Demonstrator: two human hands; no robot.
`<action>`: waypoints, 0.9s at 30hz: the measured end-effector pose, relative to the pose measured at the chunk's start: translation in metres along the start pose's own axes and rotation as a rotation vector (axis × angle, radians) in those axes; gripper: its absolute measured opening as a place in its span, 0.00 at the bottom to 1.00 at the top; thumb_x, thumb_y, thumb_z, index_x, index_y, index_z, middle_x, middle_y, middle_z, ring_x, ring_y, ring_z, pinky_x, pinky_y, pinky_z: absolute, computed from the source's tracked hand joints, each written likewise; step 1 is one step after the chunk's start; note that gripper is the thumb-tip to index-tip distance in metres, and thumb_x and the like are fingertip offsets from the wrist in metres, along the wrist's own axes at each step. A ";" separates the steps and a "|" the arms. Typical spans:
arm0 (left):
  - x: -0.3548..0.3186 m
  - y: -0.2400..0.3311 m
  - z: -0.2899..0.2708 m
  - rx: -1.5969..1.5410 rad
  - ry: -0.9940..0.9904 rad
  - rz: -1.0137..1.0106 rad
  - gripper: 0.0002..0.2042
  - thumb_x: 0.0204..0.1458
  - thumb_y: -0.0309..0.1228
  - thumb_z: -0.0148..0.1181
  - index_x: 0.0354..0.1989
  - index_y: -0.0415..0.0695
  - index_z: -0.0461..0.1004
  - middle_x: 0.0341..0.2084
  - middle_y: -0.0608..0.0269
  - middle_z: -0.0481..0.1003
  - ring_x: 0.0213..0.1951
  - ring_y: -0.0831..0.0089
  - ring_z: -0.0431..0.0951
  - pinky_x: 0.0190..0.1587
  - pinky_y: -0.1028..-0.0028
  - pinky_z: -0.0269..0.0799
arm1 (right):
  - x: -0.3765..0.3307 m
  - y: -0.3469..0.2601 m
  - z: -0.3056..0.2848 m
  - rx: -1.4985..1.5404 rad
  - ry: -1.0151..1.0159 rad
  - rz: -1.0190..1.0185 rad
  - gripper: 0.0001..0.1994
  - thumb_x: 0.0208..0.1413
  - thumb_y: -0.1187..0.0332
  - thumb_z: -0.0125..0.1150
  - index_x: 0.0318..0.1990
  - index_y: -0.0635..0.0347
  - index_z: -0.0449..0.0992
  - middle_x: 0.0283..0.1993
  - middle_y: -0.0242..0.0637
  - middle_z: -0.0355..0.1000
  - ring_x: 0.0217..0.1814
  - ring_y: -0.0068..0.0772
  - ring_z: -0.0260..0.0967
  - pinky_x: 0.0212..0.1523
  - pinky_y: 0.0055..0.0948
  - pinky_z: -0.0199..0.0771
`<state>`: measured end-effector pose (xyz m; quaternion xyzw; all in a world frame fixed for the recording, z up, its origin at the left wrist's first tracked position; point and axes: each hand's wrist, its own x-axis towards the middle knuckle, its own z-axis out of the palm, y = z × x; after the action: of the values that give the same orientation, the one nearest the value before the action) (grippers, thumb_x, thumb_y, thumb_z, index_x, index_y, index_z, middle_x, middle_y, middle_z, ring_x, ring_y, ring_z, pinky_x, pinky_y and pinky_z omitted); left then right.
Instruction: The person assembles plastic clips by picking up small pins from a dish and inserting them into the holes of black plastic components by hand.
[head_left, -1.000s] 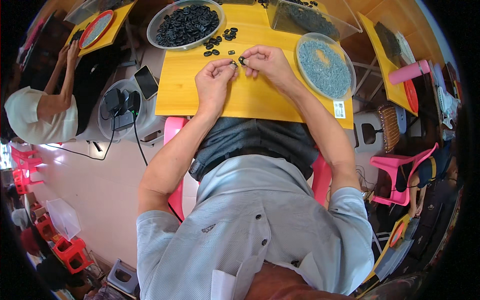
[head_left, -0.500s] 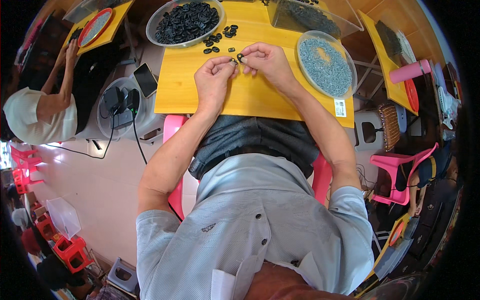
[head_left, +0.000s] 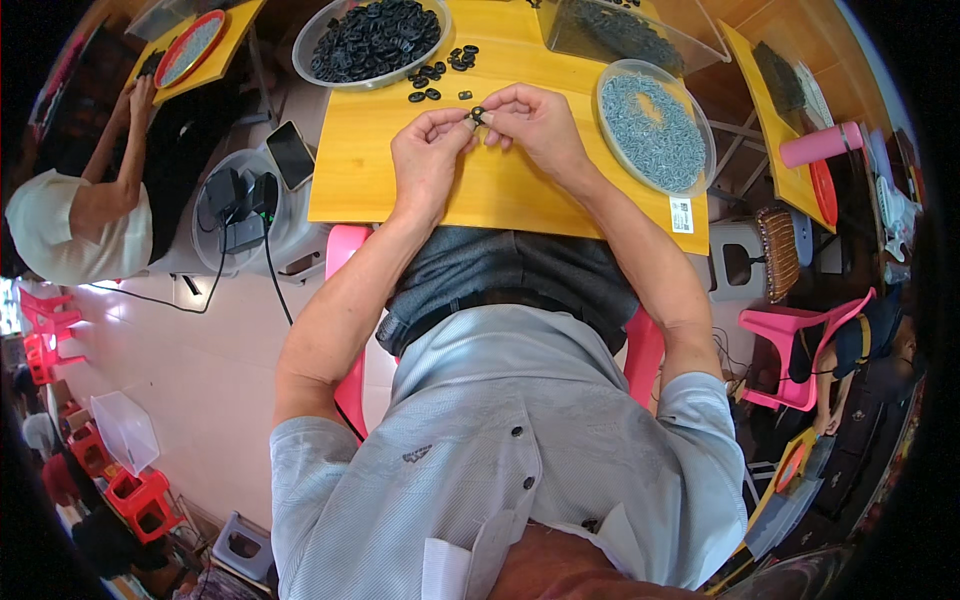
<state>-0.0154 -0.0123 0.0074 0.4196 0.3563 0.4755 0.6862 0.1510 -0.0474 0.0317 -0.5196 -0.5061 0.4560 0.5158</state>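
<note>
Over the yellow table (head_left: 370, 170) my two hands meet fingertip to fingertip. My right hand (head_left: 540, 125) pinches a small black ring-shaped part (head_left: 478, 115). Against that part press the closed thumb and forefinger of my left hand (head_left: 430, 155); whatever tiny piece they hold is too small to make out. A small dark block (head_left: 465, 95) lies alone just beyond my fingertips. Farther off, several loose black oval parts (head_left: 432, 94) are scattered beside a clear round tub (head_left: 297, 60) heaped with more of them. Right of my right hand stands a round clear tray (head_left: 708, 165) of small silvery screws.
A clear bin (head_left: 690, 55) of dark parts stands at the table's far right. Left of the table are a phone (head_left: 290, 155) and black chargers (head_left: 232, 195) on a tub. Another person (head_left: 80, 225) works farther left. A pink bottle (head_left: 820, 145) lies on the right-hand table.
My fingertips have come together: the black ring, held apart in my right hand before, now touches my left fingers. The loose parts on the table stay put.
</note>
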 end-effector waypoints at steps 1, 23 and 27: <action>0.000 0.000 0.000 0.000 0.001 0.000 0.08 0.55 0.20 0.63 0.42 0.30 0.76 0.31 0.58 0.80 0.32 0.76 0.79 0.38 0.80 0.75 | 0.000 0.000 0.000 0.000 -0.001 0.001 0.08 0.60 0.75 0.63 0.44 0.69 0.77 0.32 0.36 0.78 0.32 0.21 0.76 0.32 0.18 0.73; 0.000 0.000 -0.002 -0.052 -0.067 -0.034 0.10 0.55 0.19 0.64 0.43 0.28 0.75 0.31 0.54 0.81 0.31 0.74 0.81 0.36 0.79 0.77 | -0.002 -0.002 -0.001 0.022 -0.020 -0.045 0.07 0.59 0.74 0.63 0.42 0.69 0.78 0.30 0.33 0.77 0.28 0.18 0.73 0.29 0.18 0.70; 0.004 -0.003 -0.006 0.049 -0.266 0.022 0.11 0.54 0.21 0.66 0.44 0.31 0.76 0.30 0.58 0.80 0.31 0.76 0.80 0.36 0.78 0.77 | 0.001 -0.009 -0.009 -0.044 -0.082 0.022 0.08 0.57 0.72 0.63 0.41 0.67 0.77 0.29 0.31 0.76 0.27 0.17 0.72 0.27 0.17 0.68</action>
<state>-0.0187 -0.0073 0.0021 0.4993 0.2691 0.4143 0.7118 0.1596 -0.0478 0.0409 -0.5174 -0.5307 0.4713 0.4781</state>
